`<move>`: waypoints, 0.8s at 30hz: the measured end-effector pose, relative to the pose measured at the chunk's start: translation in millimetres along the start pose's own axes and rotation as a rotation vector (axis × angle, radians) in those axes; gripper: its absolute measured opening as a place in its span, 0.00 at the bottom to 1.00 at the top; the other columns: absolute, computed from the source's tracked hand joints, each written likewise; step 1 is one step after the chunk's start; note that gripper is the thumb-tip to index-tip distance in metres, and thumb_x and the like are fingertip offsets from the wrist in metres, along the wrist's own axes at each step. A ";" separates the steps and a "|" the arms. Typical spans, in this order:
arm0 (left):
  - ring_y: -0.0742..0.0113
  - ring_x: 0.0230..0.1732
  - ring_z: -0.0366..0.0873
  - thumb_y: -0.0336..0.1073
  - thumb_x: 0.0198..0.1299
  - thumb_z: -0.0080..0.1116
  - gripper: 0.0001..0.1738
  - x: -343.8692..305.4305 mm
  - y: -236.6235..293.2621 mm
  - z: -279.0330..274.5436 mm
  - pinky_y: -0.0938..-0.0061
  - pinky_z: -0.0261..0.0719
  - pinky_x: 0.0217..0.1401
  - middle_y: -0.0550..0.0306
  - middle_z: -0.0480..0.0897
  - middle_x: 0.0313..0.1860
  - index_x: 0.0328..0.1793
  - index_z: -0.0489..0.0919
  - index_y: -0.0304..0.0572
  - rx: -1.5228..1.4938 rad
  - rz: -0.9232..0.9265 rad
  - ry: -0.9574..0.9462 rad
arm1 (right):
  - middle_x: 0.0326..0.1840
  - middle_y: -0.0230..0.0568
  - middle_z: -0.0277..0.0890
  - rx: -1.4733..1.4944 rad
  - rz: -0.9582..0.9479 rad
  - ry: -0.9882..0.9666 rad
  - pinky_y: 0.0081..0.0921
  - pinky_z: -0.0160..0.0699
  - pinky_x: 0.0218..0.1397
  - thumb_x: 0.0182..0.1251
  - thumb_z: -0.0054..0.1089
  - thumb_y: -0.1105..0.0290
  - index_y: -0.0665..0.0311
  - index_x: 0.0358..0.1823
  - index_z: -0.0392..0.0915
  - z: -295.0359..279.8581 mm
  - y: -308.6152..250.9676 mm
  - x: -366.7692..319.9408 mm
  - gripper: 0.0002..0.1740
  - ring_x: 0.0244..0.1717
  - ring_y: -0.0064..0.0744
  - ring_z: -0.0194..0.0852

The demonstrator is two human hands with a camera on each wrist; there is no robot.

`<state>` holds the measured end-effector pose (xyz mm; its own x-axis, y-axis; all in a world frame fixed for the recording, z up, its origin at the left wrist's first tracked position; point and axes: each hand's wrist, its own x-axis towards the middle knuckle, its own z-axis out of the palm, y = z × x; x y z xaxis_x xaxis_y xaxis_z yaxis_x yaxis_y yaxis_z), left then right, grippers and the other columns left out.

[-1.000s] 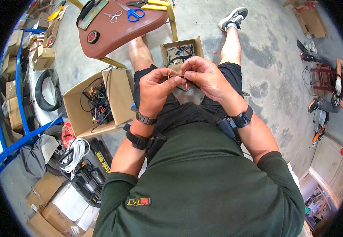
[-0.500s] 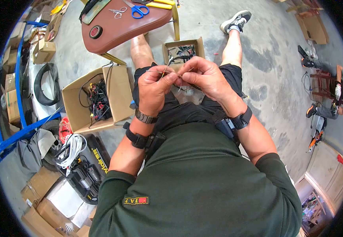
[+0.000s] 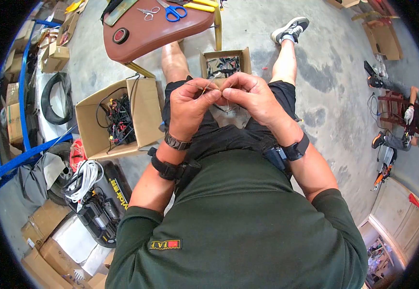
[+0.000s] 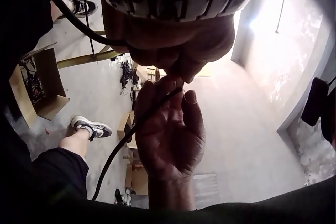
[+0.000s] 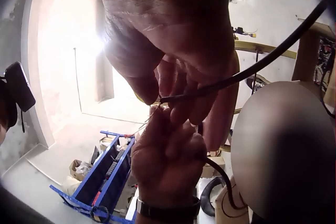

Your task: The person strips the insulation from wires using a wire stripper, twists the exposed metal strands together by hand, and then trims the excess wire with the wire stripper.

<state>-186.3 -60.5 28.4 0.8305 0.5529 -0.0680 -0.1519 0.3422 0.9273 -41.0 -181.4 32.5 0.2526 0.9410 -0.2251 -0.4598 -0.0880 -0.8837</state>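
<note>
In the head view my left hand [image 3: 190, 108] and right hand [image 3: 255, 100] meet over the lap, fingertips close together. Between thumb and fingers, each hand pinches the end of a black cable, where thin stripped wires [image 3: 203, 90] fan out. The right hand's cable [image 5: 236, 79] runs off across the right wrist view, its end at the fingertips. Into the left hand leads another dark cable [image 4: 73, 20], seen in the left wrist view. Where the fingertips come together, they hide most of the bare wire.
Left of the legs, a cardboard box [image 3: 144, 113] holds tangled cables; a smaller box [image 3: 245, 60] with black parts sits between the feet. A brown chair [image 3: 156, 38] bears blue scissors [image 3: 173, 13], small scissors [image 3: 149, 13], yellow-handled pliers [image 3: 200, 6] and a round roll [image 3: 121, 35]. Another person [image 3: 414, 106] is at far right.
Both hands stay close together while their fingertips shift at the wires. The fanned wires have changed position slightly. The head view has drifted a little, moving the chair right and down.
</note>
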 end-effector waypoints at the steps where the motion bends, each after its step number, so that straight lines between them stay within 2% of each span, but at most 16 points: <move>1: 0.69 0.34 0.84 0.22 0.61 0.61 0.05 -0.2 -0.6 0.3 0.76 0.85 0.41 0.55 0.84 0.36 0.43 0.81 0.30 0.003 -0.002 0.015 | 0.39 0.36 0.81 -0.019 0.007 0.003 0.22 0.79 0.48 0.69 0.57 0.75 0.68 0.46 0.76 -0.4 0.6 0.7 0.08 0.41 0.24 0.79; 3: 0.69 0.34 0.84 0.22 0.60 0.62 0.05 -1.6 -2.3 1.4 0.76 0.85 0.40 0.55 0.84 0.36 0.42 0.81 0.30 0.011 -0.005 0.051 | 0.38 0.36 0.81 -0.061 0.005 0.022 0.22 0.78 0.46 0.69 0.56 0.75 0.68 0.46 0.76 0.4 2.2 0.8 0.08 0.40 0.23 0.78; 6: 0.83 0.24 0.70 0.24 0.59 0.63 0.05 0.5 -4.5 7.4 0.88 0.63 0.24 0.64 0.82 0.32 0.42 0.83 0.37 -0.036 0.001 0.114 | 0.37 0.36 0.81 -0.082 -0.007 0.039 0.22 0.78 0.44 0.69 0.56 0.75 0.69 0.46 0.76 2.7 1.0 3.6 0.07 0.38 0.23 0.78; 9: 0.83 0.25 0.70 0.24 0.57 0.65 0.08 -0.1 -3.9 3.2 0.88 0.63 0.24 0.64 0.81 0.33 0.44 0.82 0.37 -0.035 -0.028 0.105 | 0.37 0.36 0.80 -0.030 0.013 0.040 0.22 0.80 0.44 0.68 0.57 0.75 0.69 0.45 0.76 1.3 -1.8 0.1 0.07 0.37 0.23 0.79; 12: 0.75 0.36 0.81 0.21 0.58 0.64 0.11 0.6 -12.5 -4.6 0.81 0.80 0.41 0.58 0.84 0.37 0.47 0.80 0.32 -0.030 -0.028 0.134 | 0.38 0.37 0.80 -0.011 -0.001 0.088 0.23 0.81 0.44 0.67 0.58 0.76 0.69 0.46 0.76 -4.9 2.1 -2.6 0.08 0.37 0.24 0.80; 15: 0.78 0.37 0.79 0.22 0.57 0.66 0.13 2.0 -10.2 -4.5 0.83 0.78 0.41 0.61 0.84 0.38 0.49 0.80 0.34 -0.131 0.013 0.115 | 0.38 0.37 0.80 0.043 -0.027 0.115 0.24 0.82 0.44 0.67 0.58 0.77 0.69 0.45 0.76 -13.2 2.6 -5.3 0.08 0.38 0.25 0.81; 18: 0.79 0.37 0.79 0.22 0.56 0.66 0.14 3.0 -10.3 -7.4 0.83 0.78 0.42 0.62 0.84 0.38 0.49 0.81 0.35 -0.109 0.018 0.107 | 0.38 0.38 0.80 0.065 -0.041 0.135 0.24 0.82 0.43 0.67 0.59 0.77 0.69 0.44 0.76 -15.9 2.3 -4.7 0.07 0.37 0.25 0.81; 21: 0.83 0.25 0.71 0.26 0.55 0.69 0.13 2.4 -10.6 1.6 0.88 0.65 0.25 0.66 0.81 0.31 0.47 0.82 0.39 -0.030 0.014 0.136 | 0.37 0.38 0.81 0.047 -0.049 0.139 0.24 0.82 0.43 0.67 0.59 0.77 0.69 0.44 0.76 -9.7 1.2 -2.8 0.07 0.36 0.26 0.81; 24: 0.83 0.26 0.72 0.27 0.55 0.70 0.12 1.3 -7.5 7.1 0.88 0.66 0.25 0.67 0.80 0.30 0.45 0.83 0.39 0.007 0.020 0.103 | 0.36 0.37 0.80 0.020 -0.087 0.140 0.23 0.82 0.42 0.66 0.59 0.77 0.69 0.44 0.76 -4.5 5.9 1.0 0.07 0.36 0.25 0.81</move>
<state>-180.3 -67.7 24.0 0.7680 0.6345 -0.0869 -0.1635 0.3254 0.9313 -39.6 -182.4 25.2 0.4076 0.8900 -0.2046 -0.4480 -0.0004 -0.8940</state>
